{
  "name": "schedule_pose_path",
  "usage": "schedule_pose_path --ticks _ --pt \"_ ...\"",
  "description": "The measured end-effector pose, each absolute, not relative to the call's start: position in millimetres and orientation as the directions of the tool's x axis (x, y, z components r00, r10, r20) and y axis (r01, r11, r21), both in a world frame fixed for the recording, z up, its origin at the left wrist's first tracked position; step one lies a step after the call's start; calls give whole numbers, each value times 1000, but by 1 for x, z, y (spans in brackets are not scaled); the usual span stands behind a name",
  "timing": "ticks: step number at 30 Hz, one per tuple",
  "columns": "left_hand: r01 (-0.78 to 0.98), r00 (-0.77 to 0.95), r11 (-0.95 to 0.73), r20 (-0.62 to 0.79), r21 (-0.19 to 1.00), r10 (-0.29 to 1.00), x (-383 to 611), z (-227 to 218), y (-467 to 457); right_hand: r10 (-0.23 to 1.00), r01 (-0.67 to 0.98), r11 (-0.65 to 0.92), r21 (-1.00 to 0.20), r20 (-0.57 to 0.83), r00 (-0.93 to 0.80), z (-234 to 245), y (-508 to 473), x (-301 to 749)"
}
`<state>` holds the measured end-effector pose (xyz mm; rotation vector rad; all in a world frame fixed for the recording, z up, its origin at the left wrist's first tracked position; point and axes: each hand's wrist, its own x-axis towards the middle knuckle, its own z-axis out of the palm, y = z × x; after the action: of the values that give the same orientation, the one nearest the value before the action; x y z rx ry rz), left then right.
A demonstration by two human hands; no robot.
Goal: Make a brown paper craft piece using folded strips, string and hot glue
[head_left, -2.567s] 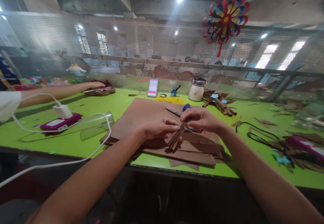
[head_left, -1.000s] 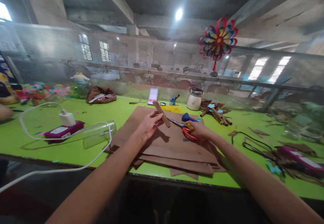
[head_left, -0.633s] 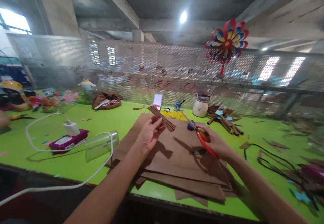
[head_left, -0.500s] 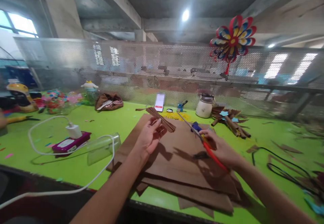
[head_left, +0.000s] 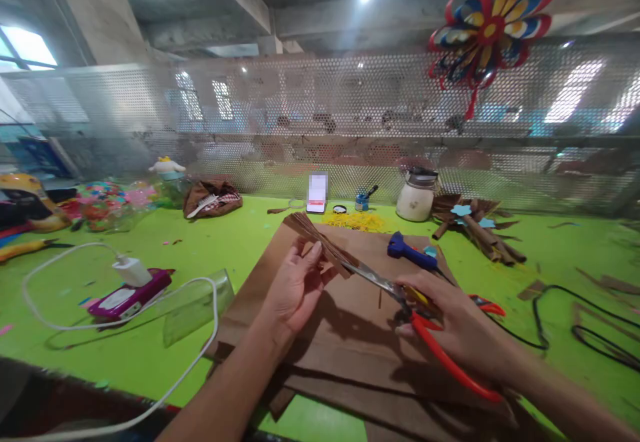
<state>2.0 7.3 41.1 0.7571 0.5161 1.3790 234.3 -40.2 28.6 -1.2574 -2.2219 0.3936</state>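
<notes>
Between the thumb and fingers of my left hand (head_left: 299,285) is a bundle of brown paper strips (head_left: 320,239), fanned out at its upper left end. My right hand (head_left: 445,319) grips a pair of scissors (head_left: 383,285) with red and yellow handles. The scissor blades touch the lower right end of the strips. Whether the blades have closed through the paper I cannot tell. Beneath both hands lies a stack of large brown paper sheets (head_left: 330,329). A blue-handled tool (head_left: 413,252) rests on the sheets' upper right part.
A phone (head_left: 317,192) stands at the back, near yellow shreds (head_left: 355,221) and a lidded jar (head_left: 416,195). Rolled brown paper pieces (head_left: 480,225) lie right of it. On the left are a purple power strip (head_left: 131,293), its white cable and a clear cup (head_left: 197,309).
The scissors have come left and down to the end of the strips. My left hand still holds the bundle. My view has tilted down and moved closer, showing the blue-handled tool more fully.
</notes>
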Motion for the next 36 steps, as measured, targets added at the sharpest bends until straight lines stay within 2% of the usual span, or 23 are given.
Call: schedule_pose_path --ticks 11,17,23,31,36 --pt "-643 131 4 105 766 986 5 46 -1 884 780 435 -450 379 -274 28 -54 237" --pt "-602 100 -22 103 798 990 7 48 -3 884 791 435 -431 371 -285 26 -58 237" --pt "-587 63 -16 65 810 996 8 48 -5 862 826 433 -362 436 -260 21 -61 240" --pt "-609 58 -40 95 792 994 8 50 -6 853 778 480 -406 422 -306 28 -61 237" --pt "-617 69 -50 117 785 991 9 53 -8 840 775 483 -408 465 -278 26 -64 238"
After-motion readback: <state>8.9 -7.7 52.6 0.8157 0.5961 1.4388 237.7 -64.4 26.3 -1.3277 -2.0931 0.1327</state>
